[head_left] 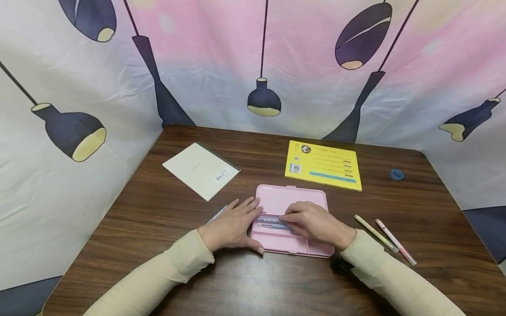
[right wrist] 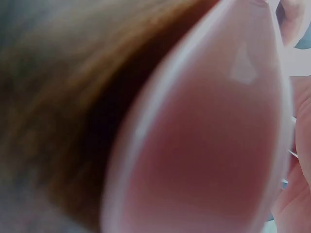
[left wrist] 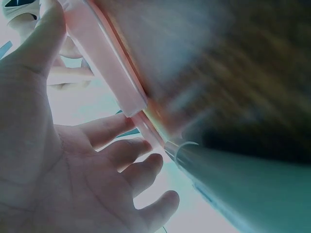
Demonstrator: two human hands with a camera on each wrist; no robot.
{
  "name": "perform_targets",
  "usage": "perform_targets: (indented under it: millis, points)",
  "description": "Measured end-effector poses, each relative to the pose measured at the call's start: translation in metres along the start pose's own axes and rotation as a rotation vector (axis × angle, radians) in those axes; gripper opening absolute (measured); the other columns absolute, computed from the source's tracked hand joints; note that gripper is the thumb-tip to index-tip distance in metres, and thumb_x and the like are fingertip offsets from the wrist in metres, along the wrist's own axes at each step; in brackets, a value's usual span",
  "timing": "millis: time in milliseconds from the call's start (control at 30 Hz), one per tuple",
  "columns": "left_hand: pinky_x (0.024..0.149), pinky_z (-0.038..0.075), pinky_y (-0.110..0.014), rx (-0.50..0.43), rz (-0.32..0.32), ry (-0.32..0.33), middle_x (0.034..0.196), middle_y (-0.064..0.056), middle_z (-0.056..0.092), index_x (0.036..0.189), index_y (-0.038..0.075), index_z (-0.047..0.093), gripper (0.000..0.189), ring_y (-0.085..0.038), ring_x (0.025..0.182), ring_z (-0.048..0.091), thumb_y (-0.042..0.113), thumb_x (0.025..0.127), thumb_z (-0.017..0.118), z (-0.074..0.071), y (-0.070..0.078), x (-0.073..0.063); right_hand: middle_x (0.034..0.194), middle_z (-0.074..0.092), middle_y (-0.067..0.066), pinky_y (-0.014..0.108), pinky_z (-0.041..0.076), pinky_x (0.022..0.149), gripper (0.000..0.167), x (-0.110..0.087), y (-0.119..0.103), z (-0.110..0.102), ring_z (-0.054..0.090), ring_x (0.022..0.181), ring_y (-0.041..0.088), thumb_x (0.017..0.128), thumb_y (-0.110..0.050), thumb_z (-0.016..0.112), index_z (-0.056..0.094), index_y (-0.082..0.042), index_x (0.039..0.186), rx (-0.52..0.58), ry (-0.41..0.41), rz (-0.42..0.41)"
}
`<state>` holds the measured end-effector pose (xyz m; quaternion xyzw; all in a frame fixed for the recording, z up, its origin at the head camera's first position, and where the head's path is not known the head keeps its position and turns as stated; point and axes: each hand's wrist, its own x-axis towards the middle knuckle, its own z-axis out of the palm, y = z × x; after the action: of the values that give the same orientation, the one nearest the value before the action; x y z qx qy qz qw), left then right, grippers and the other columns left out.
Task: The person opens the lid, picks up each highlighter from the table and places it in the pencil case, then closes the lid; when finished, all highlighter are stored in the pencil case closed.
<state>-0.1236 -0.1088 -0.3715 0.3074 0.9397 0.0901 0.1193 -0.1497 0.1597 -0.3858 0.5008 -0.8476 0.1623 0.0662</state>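
A pink pencil case [head_left: 280, 242] lies with its lid folded back on the table in the head view. My left hand [head_left: 236, 224] rests along the case's left edge, fingers spread and thumb at the near corner; the left wrist view shows the palm [left wrist: 73, 179] beside the pink wall. Inside the case, clear-and-blue pens [head_left: 270, 220] lie side by side in the upper compartment. With curled fingers, my right hand [head_left: 316, 223] pinches their right end, which it partly hides. The case's wall [right wrist: 204, 145] fills much of the right wrist view. A light-blue pen [head_left: 217, 213] pokes out behind my left hand.
A cream notebook [head_left: 197, 169] lies at the back left, and a yellow book [head_left: 324, 164] behind the case. To the right are a yellow-green pen [head_left: 375, 232], a pink-and-white pen [head_left: 395, 241] and a blue ring of tape [head_left: 397, 174]. A printed curtain [head_left: 221, 66] hangs behind the table.
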Motion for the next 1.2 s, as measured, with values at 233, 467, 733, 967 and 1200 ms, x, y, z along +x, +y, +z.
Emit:
perform_targets:
  millis: [233,467,733,967,1200]
  points:
    - [0.121,0.017,-0.053,-0.003,-0.005,-0.003,0.163,-0.013,0.026,0.153,0.009,0.04,0.112,-0.028,0.152,0.02,0.076,0.069,0.071,0.0002,0.0,0.001,0.101,0.069,-0.004,0.031,0.055,0.083,0.028,-0.0005,-0.0019,-0.0009,0.064,0.092,0.009,0.089,-0.014,0.076,0.076,-0.013,0.116,-0.003,-0.024,0.02]
    - [0.121,0.017,-0.054,-0.005,-0.002,-0.003,0.163,-0.013,0.025,0.153,0.008,0.04,0.112,-0.028,0.152,0.02,0.076,0.069,0.071,0.0011,0.0001,0.0008,0.101,0.07,-0.004,0.032,0.055,0.083,0.028,-0.0018,-0.0038,-0.0002,0.065,0.092,0.01,0.089,-0.014,0.076,0.076,-0.014,0.117,-0.017,-0.034,0.04]
    - [0.121,0.016,-0.054,-0.004,-0.008,-0.007,0.164,-0.012,0.024,0.153,0.009,0.04,0.112,-0.027,0.152,0.019,0.076,0.069,0.071,0.0015,0.0001,0.001,0.104,0.072,-0.004,0.033,0.055,0.087,0.028,-0.0022,-0.0051,-0.0004,0.066,0.095,0.011,0.09,-0.014,0.074,0.075,-0.013,0.118,-0.054,-0.042,0.03]
    - [0.121,0.016,-0.054,-0.005,-0.013,-0.007,0.164,-0.012,0.024,0.153,0.009,0.04,0.112,-0.027,0.152,0.019,0.076,0.069,0.071,0.0015,-0.0002,0.001,0.104,0.072,-0.004,0.033,0.055,0.088,0.028,-0.0023,-0.0047,-0.0003,0.066,0.096,0.011,0.088,-0.015,0.077,0.076,-0.014,0.116,-0.032,-0.04,0.043]
    - [0.121,0.016,-0.054,-0.006,-0.016,-0.012,0.164,-0.012,0.024,0.153,0.009,0.04,0.112,-0.028,0.152,0.019,0.075,0.069,0.072,0.0001,0.0008,0.0008,0.104,0.072,-0.004,0.033,0.055,0.088,0.029,-0.003,-0.004,-0.0003,0.066,0.096,0.011,0.088,-0.015,0.077,0.076,-0.014,0.117,-0.024,-0.047,0.053]
